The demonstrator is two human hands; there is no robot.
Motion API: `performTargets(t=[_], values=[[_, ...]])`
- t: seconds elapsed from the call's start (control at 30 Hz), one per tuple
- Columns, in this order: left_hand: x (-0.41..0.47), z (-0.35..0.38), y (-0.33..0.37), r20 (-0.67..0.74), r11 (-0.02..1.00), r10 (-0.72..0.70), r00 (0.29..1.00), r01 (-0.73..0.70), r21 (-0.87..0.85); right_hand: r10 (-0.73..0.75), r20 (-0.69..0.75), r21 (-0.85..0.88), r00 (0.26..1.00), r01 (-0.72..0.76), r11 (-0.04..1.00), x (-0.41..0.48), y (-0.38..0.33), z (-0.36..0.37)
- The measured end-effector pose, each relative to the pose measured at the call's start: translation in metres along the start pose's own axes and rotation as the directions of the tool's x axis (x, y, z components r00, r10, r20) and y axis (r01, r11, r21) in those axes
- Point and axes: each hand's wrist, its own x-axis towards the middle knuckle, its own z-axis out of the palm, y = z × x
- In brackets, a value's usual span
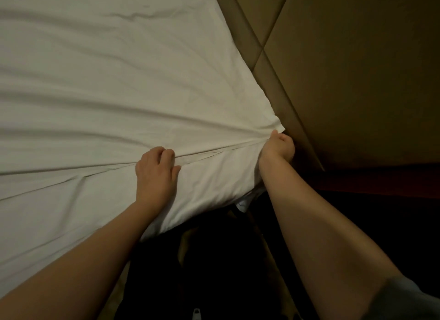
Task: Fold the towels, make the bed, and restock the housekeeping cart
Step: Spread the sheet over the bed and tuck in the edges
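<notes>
A white bed sheet covers the mattress and fills the left and middle of the view, with creases running toward the near corner. My left hand lies on the sheet near the mattress edge, fingers curled into a fold of the cloth. My right hand grips the bunched sheet at the corner of the mattress, right beside the headboard. Taut folds radiate from that corner. A bit of sheet hangs below the mattress edge under my right forearm.
A padded brown headboard with stitched panels rises at the right, tight against the mattress corner. Below it is a dark red ledge. The floor and my dark clothing at the bottom centre are in deep shadow.
</notes>
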Motion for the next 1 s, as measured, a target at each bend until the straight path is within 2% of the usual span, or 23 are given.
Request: performTargets(t=[0.1, 0.17, 0.27, 0.37, 0.43, 0.57, 0.7, 0.73, 0.77, 0.8, 0.83, 0.87, 0.9, 0.93, 1.0], values=[[-0.003, 0.001, -0.002, 0.02, 0.999, 0.012, 1.0, -0.011, -0.05, -0.064, 0.034, -0.065, 0.997, 0.066, 0.996, -0.007, 0.005, -0.005], [-0.004, 0.002, -0.003, 0.055, 0.998, 0.014, 0.998, -0.011, -0.058, -0.052, 0.083, -0.074, 0.995, 0.058, 0.996, -0.014, 0.013, -0.005], [-0.004, -0.002, -0.003, 0.103, 0.996, 0.018, 0.995, -0.009, -0.09, 0.086, 0.265, -0.059, 0.96, -0.073, 0.996, -0.038, 0.023, 0.0], [-0.007, -0.006, -0.006, 0.11, 0.992, 0.018, 0.994, -0.004, -0.126, 0.179, 0.326, 0.024, 0.928, -0.197, 0.98, -0.052, 0.031, 0.005], [-0.01, -0.007, -0.01, 0.108, 0.991, 0.005, 0.994, 0.01, -0.135, 0.217, 0.305, 0.058, 0.927, -0.245, 0.968, -0.053, 0.027, 0.007], [-0.016, -0.008, -0.023, 0.063, 0.995, -0.043, 0.997, 0.049, -0.082, 0.209, 0.185, 0.082, 0.96, -0.226, 0.971, -0.036, 0.014, 0.006], [-0.021, -0.012, -0.03, 0.058, 0.998, -0.059, 0.997, 0.059, -0.006, 0.107, 0.156, 0.095, 0.982, -0.123, 0.988, -0.008, -0.006, 0.001], [-0.023, -0.013, -0.03, 0.061, 0.999, -0.051, 0.997, 0.05, 0.003, 0.161, 0.101, 0.161, 0.982, -0.175, 0.971, 0.001, -0.011, -0.003], [-0.024, -0.013, -0.031, 0.062, 0.999, -0.033, 0.998, 0.032, 0.019, 0.141, 0.002, 0.011, 0.99, -0.141, 0.99, 0.006, -0.007, -0.006], [-0.025, -0.014, -0.031, 0.063, 0.999, -0.013, 0.998, 0.01, 0.038, -0.008, -0.054, -0.268, 0.998, -0.007, 0.963, 0.013, -0.003, -0.005], [-0.026, -0.014, -0.033, 0.063, 0.998, 0.01, 0.998, -0.013, 0.056, -0.053, -0.072, -0.32, 0.996, 0.027, 0.947, 0.015, -0.001, -0.005], [-0.026, -0.014, -0.034, 0.062, 0.997, 0.022, 0.998, -0.026, 0.068, 0.026, -0.088, -0.136, 0.996, -0.038, 0.99, 0.014, 0.001, -0.005], [-0.027, -0.013, -0.035, 0.065, 0.997, 0.026, 0.998, -0.031, 0.07, 0.11, -0.044, 0.093, 0.993, -0.105, 0.99, 0.01, 0.001, -0.004], [-0.027, -0.012, -0.035, 0.074, 0.997, 0.018, 0.997, -0.023, 0.067, 0.15, -0.008, 0.205, 0.989, -0.145, 0.968, 0.0, 0.002, -0.005], [-0.028, -0.01, -0.032, 0.081, 0.998, -0.016, 0.997, 0.011, 0.066, 0.215, 0.024, 0.269, 0.976, -0.214, 0.939, -0.01, 0.006, -0.007]])
